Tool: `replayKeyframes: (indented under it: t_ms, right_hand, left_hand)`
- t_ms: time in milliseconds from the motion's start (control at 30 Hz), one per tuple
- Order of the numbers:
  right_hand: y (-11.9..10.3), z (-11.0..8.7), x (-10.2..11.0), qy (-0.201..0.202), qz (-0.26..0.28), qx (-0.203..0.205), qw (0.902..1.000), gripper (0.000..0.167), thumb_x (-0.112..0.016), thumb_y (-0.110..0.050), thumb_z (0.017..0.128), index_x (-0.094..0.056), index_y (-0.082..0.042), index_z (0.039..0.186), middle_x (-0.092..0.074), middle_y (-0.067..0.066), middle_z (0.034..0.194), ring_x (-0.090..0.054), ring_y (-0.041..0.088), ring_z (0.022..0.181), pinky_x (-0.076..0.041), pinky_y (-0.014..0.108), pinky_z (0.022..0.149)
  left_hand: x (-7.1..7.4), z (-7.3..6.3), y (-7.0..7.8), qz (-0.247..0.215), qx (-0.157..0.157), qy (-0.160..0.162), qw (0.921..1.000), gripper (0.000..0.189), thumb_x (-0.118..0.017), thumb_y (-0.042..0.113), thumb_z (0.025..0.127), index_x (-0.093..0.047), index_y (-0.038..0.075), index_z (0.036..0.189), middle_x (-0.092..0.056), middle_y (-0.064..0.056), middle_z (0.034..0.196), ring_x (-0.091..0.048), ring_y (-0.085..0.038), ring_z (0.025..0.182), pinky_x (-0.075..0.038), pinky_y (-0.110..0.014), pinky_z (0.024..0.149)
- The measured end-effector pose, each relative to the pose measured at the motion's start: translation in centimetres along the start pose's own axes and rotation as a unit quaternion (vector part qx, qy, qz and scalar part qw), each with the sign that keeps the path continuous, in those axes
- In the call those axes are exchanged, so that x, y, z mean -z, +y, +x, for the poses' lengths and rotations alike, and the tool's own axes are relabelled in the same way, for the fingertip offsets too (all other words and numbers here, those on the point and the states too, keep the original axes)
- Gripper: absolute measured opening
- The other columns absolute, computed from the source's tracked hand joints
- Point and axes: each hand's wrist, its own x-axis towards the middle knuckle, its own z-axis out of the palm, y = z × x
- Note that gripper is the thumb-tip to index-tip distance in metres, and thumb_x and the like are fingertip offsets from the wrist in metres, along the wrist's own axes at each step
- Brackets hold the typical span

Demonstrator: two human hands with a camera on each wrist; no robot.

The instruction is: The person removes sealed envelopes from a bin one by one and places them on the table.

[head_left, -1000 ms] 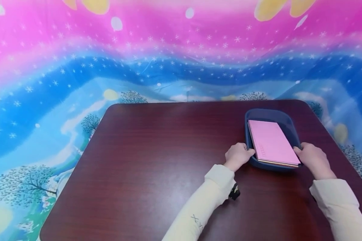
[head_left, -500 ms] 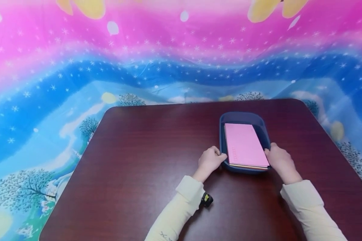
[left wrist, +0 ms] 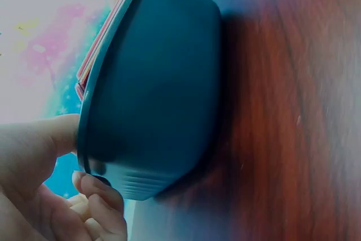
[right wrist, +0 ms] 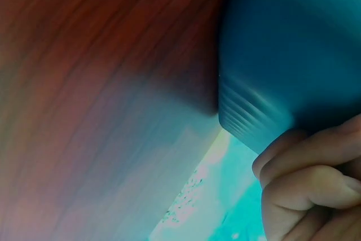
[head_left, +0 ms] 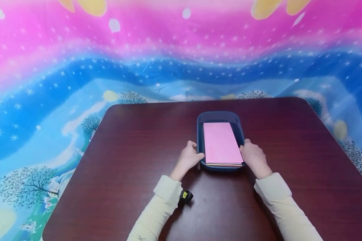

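A dark blue plastic bin (head_left: 218,116) with rounded corners stands at the middle right of the table, close over or on its surface. Inside lies a stack of thin books or notebooks, a pink one (head_left: 221,142) on top, its near end up at the rim. My left hand (head_left: 189,156) pinches the bin's left rim, thumb over the edge and fingers under it, as the left wrist view shows at the rim (left wrist: 84,134). On the opposite side my right hand (head_left: 254,157) grips the right rim; its fingers (right wrist: 316,187) curl beneath the edge in the right wrist view.
The dark red-brown wooden table (head_left: 123,160) has rounded corners and reaches past the bin on all sides. A colourful printed cloth (head_left: 181,70) hangs behind it and along its sides. A small black device (head_left: 186,196) sits at my left wrist.
Both hands have moved the bin with its books leftward across the table, from the right side to nearer the middle. Their grip on the rim has stayed the same.
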Motion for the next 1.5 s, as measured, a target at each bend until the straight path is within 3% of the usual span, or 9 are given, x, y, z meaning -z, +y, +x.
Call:
replayKeyframes:
  t_ms: [400, 567, 733, 900, 1100, 1233, 1300, 1367, 1500]
  right_hand:
    - [-3.4, 0.5, -1.2, 0.000, 0.015, 0.015, 0.9998, 0.044, -0.034, -0.020, 0.099, -0.039, 0.012, 0.130, -0.055, 0.038, 0.117, -0.059, 0.048, 0.100, -0.049, 0.055, 0.080]
    - [-4.1, 0.6, -1.5, 0.001, 0.015, 0.017, 0.9997, 0.045, -0.034, -0.020, 0.099, -0.038, 0.011, 0.132, -0.055, 0.038, 0.119, -0.059, 0.049, 0.102, -0.050, 0.055, 0.081]
    - [-4.9, 0.7, -1.9, 0.003, 0.013, 0.022, 0.9997, 0.045, -0.035, -0.020, 0.099, -0.039, 0.011, 0.132, -0.056, 0.037, 0.118, -0.060, 0.048, 0.101, -0.050, 0.055, 0.080]
    - [-5.3, 0.7, -2.2, 0.003, 0.013, 0.018, 0.9998, 0.045, -0.036, -0.020, 0.099, -0.039, 0.011, 0.131, -0.056, 0.037, 0.118, -0.060, 0.047, 0.100, -0.050, 0.054, 0.080]
    - [-5.2, 0.6, -1.9, -0.006, 0.011, 0.015, 0.9998, 0.044, -0.035, -0.021, 0.101, -0.039, 0.011, 0.131, -0.056, 0.036, 0.117, -0.060, 0.046, 0.099, -0.050, 0.054, 0.079]
    - [-5.2, 0.5, -1.6, -0.020, 0.006, 0.017, 0.9996, 0.050, -0.034, -0.028, 0.103, -0.036, 0.012, 0.132, -0.057, 0.036, 0.114, -0.061, 0.044, 0.097, -0.050, 0.051, 0.078]
    - [-5.2, 0.3, -1.5, -0.006, 0.006, 0.016, 0.9998, 0.054, -0.035, -0.034, 0.103, -0.034, 0.013, 0.130, -0.059, 0.036, 0.108, -0.062, 0.044, 0.093, -0.050, 0.050, 0.073]
    - [-5.2, -0.1, -1.6, 0.034, 0.014, 0.020, 0.9991, 0.055, -0.038, -0.038, 0.102, -0.037, 0.012, 0.125, -0.060, 0.033, 0.099, -0.063, 0.042, 0.086, -0.050, 0.047, 0.068]
    - [-5.7, -1.4, -1.8, 0.126, 0.022, 0.069, 0.9894, 0.045, -0.049, -0.042, 0.097, -0.050, 0.003, 0.095, -0.057, 0.022, 0.081, -0.059, 0.036, 0.072, -0.045, 0.042, 0.058]
  left_hand:
    - [2.5, 0.2, -1.2, 0.008, 0.017, 0.014, 0.9997, 0.043, -0.061, 0.022, 0.087, -0.043, 0.005, 0.122, -0.057, -0.007, 0.087, -0.052, -0.019, 0.073, -0.039, -0.028, 0.064]
    - [2.8, 1.3, -0.8, 0.024, 0.037, 0.062, 0.9971, 0.037, -0.051, 0.026, 0.092, -0.044, 0.006, 0.123, -0.066, -0.018, 0.102, -0.063, -0.030, 0.089, -0.048, -0.041, 0.074]
    - [3.0, 2.9, -0.5, 0.050, 0.046, 0.099, 0.9928, 0.039, -0.047, 0.033, 0.098, -0.043, 0.005, 0.126, -0.066, -0.022, 0.110, -0.065, -0.036, 0.100, -0.050, -0.049, 0.083]
    - [3.0, 3.8, -0.5, 0.072, 0.052, 0.098, 0.9912, 0.041, -0.045, 0.037, 0.099, -0.041, 0.009, 0.130, -0.067, -0.020, 0.109, -0.066, -0.035, 0.100, -0.050, -0.048, 0.081]
    - [2.8, 4.1, -0.5, 0.088, 0.048, 0.076, 0.9920, 0.048, -0.044, 0.017, 0.097, -0.031, 0.008, 0.142, -0.068, -0.022, 0.098, -0.068, -0.034, 0.088, -0.052, -0.044, 0.071]
    - [2.7, 4.3, -0.5, 0.098, 0.052, 0.075, 0.9910, 0.054, -0.042, 0.014, 0.096, -0.024, 0.008, 0.147, -0.068, -0.021, 0.094, -0.067, -0.032, 0.085, -0.053, -0.042, 0.071]
    - [2.7, 4.3, -0.5, 0.103, 0.053, 0.078, 0.9902, 0.055, -0.042, 0.015, 0.096, -0.023, 0.007, 0.148, -0.068, -0.021, 0.095, -0.068, -0.032, 0.087, -0.054, -0.043, 0.073]
    - [2.7, 4.3, -0.6, 0.104, 0.054, 0.081, 0.9898, 0.055, -0.043, 0.015, 0.096, -0.023, 0.007, 0.148, -0.068, -0.021, 0.095, -0.068, -0.032, 0.086, -0.053, -0.042, 0.073]
    - [3.1, 4.1, -0.8, 0.106, 0.056, 0.081, 0.9895, 0.055, -0.045, 0.014, 0.096, -0.024, 0.006, 0.146, -0.067, -0.019, 0.088, -0.067, -0.031, 0.077, -0.051, -0.038, 0.064]
